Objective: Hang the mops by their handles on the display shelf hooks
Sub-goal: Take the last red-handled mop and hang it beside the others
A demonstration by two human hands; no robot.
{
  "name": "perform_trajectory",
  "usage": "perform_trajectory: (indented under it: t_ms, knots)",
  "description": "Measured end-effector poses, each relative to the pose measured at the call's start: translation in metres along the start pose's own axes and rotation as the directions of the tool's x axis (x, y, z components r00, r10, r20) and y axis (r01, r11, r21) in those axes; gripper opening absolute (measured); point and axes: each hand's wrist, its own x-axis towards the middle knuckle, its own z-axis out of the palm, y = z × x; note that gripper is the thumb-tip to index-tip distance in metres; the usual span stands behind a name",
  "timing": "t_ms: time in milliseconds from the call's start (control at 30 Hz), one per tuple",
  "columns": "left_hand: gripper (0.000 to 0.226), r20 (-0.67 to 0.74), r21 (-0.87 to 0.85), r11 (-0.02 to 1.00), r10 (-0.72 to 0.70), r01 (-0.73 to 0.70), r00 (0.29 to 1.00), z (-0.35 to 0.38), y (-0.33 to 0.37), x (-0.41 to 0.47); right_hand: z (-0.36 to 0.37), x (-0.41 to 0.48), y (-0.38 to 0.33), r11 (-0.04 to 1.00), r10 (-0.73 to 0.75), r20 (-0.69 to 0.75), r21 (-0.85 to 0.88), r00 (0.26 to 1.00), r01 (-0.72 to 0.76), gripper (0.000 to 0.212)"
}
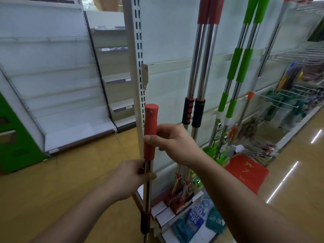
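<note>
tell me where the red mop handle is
The red mop handle is mid head view, beside the white slotted post, right hand on its grip, left hand lower.

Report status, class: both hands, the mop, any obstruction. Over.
Left hand grips the red-handled chrome-pole mop low; right hand grips its red top. Mop upright, not hung. White slotted shelf post close behind.

views: one, worn on the person's head, wide-angle | facing: forward and down an aisle, shelf upright (138, 67) straight ahead | nearness: close — left hand (129, 176) and right hand (173, 142) on the mop handle (150, 130), mid-frame, near the lens | edges: shelving (52, 67) bows outward — lens curve | lower left: floor (52, 190)
</note>
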Motion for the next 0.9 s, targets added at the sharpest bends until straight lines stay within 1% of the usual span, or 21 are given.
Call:
perform_trajectory:
  t_ms: [100,300,433,533,600,667,733,833,900]
  knots:
    - [0.040,-0.054,0.005,1.000,0.005,-0.005,0.999,0.018,0.035,-0.016,-0.034,-0.019,-0.002,0.997,-0.046,0.029,0.064,0.999,0.044,0.021]
    - [0.024,-0.226,-0.005,0.999,-0.038,0.038,0.973,0.052,0.110,-0.047,-0.097,-0.054,-0.016,0.986,-0.155,0.096,0.079,0.983,0.147,0.025]
    - [0.018,-0.295,0.001,0.998,-0.058,0.061,0.954,0.063,0.155,-0.066,-0.128,-0.076,-0.037,0.972,-0.223,0.152,0.112,0.963,0.207,0.029]
    - [0.019,-0.331,0.014,0.999,-0.043,0.050,0.943,0.064,0.185,-0.078,-0.148,-0.088,-0.055,0.960,-0.271,0.172,0.119,0.947,0.253,0.025]
    - [0.030,-0.334,0.043,0.998,-0.024,0.041,0.942,0.061,0.203,-0.082,-0.161,-0.092,-0.066,0.952,-0.298,0.161,0.121,0.941,0.280,0.021]
    - [0.037,-0.334,0.036,0.999,-0.005,0.018,0.943,0.058,0.219,-0.084,-0.173,-0.096,-0.076,0.947,-0.314,0.160,0.126,0.936,0.296,0.021]
    - [0.037,-0.326,0.030,0.999,0.025,-0.016,0.945,0.057,0.232,-0.081,-0.184,-0.098,-0.082,0.943,-0.325,0.151,0.125,0.933,0.308,0.022]
    - [0.029,-0.307,-0.015,0.995,0.085,-0.094,0.948,0.056,0.243,-0.072,-0.200,-0.099,-0.089,0.939,-0.336,0.127,0.119,0.933,0.322,0.020]
    - [0.031,-0.292,-0.055,0.988,0.122,-0.144,0.948,0.057,0.249,-0.064,-0.211,-0.099,-0.092,0.937,-0.345,0.109,0.103,0.932,0.335,0.019]
